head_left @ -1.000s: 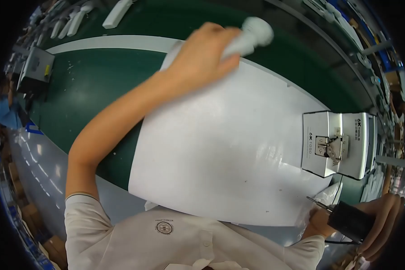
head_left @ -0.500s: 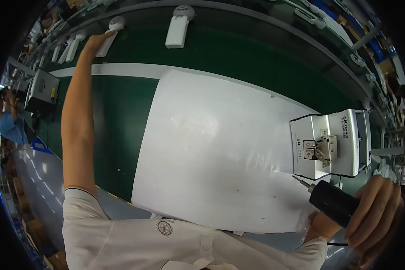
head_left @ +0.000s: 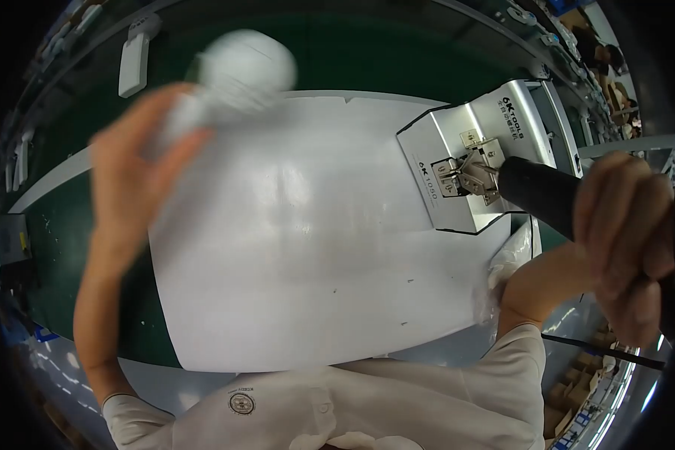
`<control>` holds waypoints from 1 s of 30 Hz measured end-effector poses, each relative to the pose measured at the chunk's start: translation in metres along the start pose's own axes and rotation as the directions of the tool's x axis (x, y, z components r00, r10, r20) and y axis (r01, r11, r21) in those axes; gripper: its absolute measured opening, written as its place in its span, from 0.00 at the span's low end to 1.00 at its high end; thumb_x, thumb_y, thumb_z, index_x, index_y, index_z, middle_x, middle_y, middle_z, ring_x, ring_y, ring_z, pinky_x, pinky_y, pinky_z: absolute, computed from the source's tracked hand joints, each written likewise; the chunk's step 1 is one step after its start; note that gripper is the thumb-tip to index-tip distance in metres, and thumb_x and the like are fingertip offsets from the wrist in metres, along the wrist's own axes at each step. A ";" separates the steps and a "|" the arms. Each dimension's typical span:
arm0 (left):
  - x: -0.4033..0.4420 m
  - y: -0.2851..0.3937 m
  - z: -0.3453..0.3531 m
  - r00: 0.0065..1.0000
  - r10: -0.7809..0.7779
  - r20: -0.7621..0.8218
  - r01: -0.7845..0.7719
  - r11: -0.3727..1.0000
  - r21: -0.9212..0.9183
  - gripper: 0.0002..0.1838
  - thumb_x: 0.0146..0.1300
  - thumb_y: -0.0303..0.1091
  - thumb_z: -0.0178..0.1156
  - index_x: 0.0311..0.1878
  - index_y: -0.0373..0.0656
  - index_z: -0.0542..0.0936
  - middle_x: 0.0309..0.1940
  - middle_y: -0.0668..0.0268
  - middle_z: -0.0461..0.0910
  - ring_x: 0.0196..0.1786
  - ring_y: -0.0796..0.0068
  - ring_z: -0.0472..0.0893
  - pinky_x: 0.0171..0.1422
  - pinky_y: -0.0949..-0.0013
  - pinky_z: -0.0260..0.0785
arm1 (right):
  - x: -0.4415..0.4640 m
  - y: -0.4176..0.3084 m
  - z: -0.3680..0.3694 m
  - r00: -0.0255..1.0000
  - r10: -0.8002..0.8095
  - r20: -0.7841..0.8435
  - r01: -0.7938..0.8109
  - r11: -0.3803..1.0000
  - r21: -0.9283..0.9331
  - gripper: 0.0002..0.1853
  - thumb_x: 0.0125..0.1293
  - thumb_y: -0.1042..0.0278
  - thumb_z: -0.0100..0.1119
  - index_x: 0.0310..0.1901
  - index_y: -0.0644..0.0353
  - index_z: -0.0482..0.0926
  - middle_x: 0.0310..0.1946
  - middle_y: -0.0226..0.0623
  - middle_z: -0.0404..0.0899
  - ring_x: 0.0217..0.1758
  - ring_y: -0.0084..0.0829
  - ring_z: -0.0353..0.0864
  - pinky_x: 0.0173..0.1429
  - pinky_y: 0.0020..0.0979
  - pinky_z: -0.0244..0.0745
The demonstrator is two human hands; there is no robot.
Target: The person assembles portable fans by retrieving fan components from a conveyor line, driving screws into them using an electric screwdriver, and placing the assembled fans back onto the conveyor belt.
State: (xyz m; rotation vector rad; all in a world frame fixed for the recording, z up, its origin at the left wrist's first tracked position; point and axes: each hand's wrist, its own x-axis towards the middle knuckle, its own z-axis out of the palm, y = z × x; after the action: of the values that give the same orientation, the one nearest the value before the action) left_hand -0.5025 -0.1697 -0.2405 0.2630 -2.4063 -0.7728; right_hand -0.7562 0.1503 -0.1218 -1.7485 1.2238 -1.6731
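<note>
My left hand [head_left: 139, 161], smeared by motion, grips a white handheld device with a round head [head_left: 249, 71] above the back left of the white sheet [head_left: 292, 262]. The head points away to the right; blur hides its details. In my right hand [head_left: 626, 232] is a black electric screwdriver [head_left: 540, 193], held sideways with its front end at the metal pick-up slot of the silver screw feeder [head_left: 525, 124]. Its bit tip is hidden among the feeder's metal parts.
Another white device [head_left: 133, 64] lies on the green belt at the back left. A clear plastic bag [head_left: 511, 255] sits below the feeder, by my right forearm. A black cable [head_left: 600, 349] hangs at the lower right. A grey box [head_left: 11, 244] stands far left.
My left hand has lifted a white device off the belt and brought it right, over the sheet. The screwdriver has moved from in front of the feeder up to its slot. The view has shifted.
</note>
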 end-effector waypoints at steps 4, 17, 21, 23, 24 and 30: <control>-0.022 0.043 0.096 0.846 0.526 0.091 -0.526 0.792 0.309 0.14 0.60 0.29 0.64 0.50 0.37 0.82 0.48 0.60 0.84 0.47 0.64 0.86 0.47 0.67 0.79 | 0.005 0.005 0.003 0.999 0.037 -0.004 -0.037 0.999 -0.021 0.14 0.56 0.66 0.70 0.43 0.51 0.80 0.22 0.22 0.84 0.22 0.16 0.81 0.28 0.15 0.77; -0.042 0.051 0.098 0.757 0.629 0.176 -0.623 0.776 -0.094 0.11 0.56 0.27 0.67 0.44 0.45 0.86 0.54 0.66 0.83 0.55 0.65 0.79 0.51 0.70 0.73 | 0.040 0.047 0.051 0.847 -0.261 0.462 -0.071 0.807 0.586 0.11 0.52 0.67 0.77 0.36 0.55 0.85 0.23 0.28 0.85 0.23 0.21 0.84 0.33 0.20 0.84; -0.045 0.050 0.100 0.766 0.631 0.124 -0.625 0.776 -0.092 0.11 0.55 0.26 0.68 0.42 0.47 0.86 0.55 0.70 0.83 0.54 0.66 0.79 0.49 0.71 0.72 | 0.044 0.049 0.059 0.842 -0.134 0.522 -0.094 0.917 0.387 0.11 0.53 0.68 0.77 0.36 0.54 0.84 0.23 0.28 0.85 0.23 0.22 0.83 0.30 0.21 0.83; -0.045 0.049 0.101 0.770 0.626 0.122 -0.620 0.780 -0.089 0.09 0.55 0.27 0.68 0.41 0.47 0.86 0.55 0.70 0.83 0.53 0.66 0.79 0.48 0.71 0.72 | 0.040 0.047 0.061 0.850 -0.028 0.526 -0.166 0.933 0.319 0.11 0.52 0.69 0.77 0.36 0.53 0.83 0.22 0.27 0.84 0.22 0.22 0.83 0.29 0.21 0.83; -0.045 0.049 0.102 0.772 0.624 0.119 -0.618 0.781 -0.085 0.09 0.55 0.27 0.68 0.40 0.46 0.86 0.55 0.70 0.83 0.53 0.66 0.78 0.48 0.71 0.72 | 0.039 0.046 0.061 0.849 0.023 0.527 -0.202 0.937 0.284 0.11 0.51 0.69 0.77 0.35 0.53 0.82 0.22 0.27 0.84 0.22 0.22 0.83 0.29 0.21 0.83; -0.046 0.053 0.102 0.780 0.607 0.152 -0.606 0.793 -0.055 0.06 0.57 0.28 0.66 0.39 0.46 0.85 0.53 0.70 0.83 0.53 0.67 0.78 0.48 0.71 0.71 | 0.040 0.057 0.059 0.849 0.065 0.524 -0.228 0.940 0.254 0.13 0.49 0.69 0.76 0.34 0.52 0.80 0.21 0.25 0.83 0.21 0.21 0.82 0.27 0.21 0.81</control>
State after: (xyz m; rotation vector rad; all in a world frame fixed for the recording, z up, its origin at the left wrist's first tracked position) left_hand -0.5262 -0.0632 -0.2982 -0.5880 -2.4129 -0.5001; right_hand -0.7221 0.0728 -0.1550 -1.6953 0.7799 -1.1259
